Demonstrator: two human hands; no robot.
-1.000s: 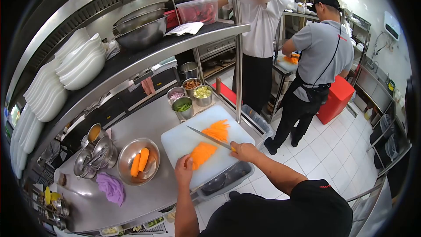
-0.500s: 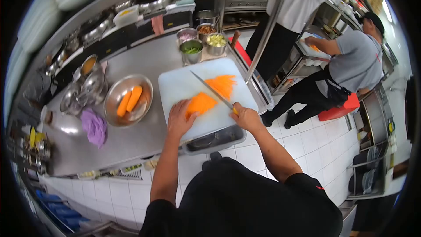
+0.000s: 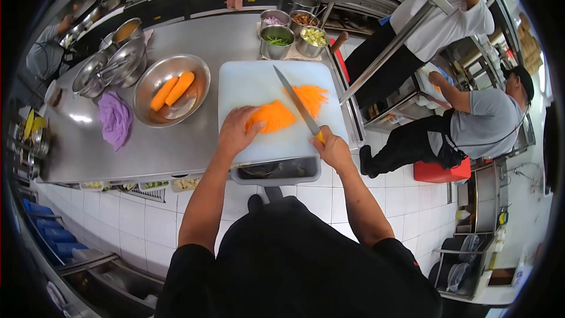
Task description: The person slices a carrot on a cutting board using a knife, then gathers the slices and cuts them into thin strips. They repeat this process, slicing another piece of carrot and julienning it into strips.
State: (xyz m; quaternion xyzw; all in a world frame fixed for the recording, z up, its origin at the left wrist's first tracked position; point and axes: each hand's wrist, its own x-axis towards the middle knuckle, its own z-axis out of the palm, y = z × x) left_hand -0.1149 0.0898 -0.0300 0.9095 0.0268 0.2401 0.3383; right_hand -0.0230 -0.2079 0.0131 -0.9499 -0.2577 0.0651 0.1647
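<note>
A white cutting board (image 3: pixel 241 88) lies in front of me with sliced carrot (image 3: pixel 272 116) fanned out in its middle. My left hand (image 3: pixel 238 131) grips the left end of these slices, fingers curled over the top and thumb along the near side. My right hand (image 3: pixel 333 149) is closed around the yellow handle of a kitchen knife (image 3: pixel 299 100). The blade points away and to the left, between the slices and a heap of carrot shreds (image 3: pixel 312 99). Left of the board, a steel bowl (image 3: pixel 197 76) holds two peeled carrots (image 3: pixel 174 90).
Steel pots of cut vegetables (image 3: pixel 294 35) stand behind the board. A purple cloth (image 3: pixel 115 121) and more steel bowls (image 3: pixel 126 56) sit on the left of the counter. Below the board's near edge is a grey bin (image 3: pixel 282 176). Two people (image 3: pixel 482 112) stand to the right.
My view has turned and shifted, so the counter sits differently in the frame. Both hands keep their places at the carrot slices and the knife handle.
</note>
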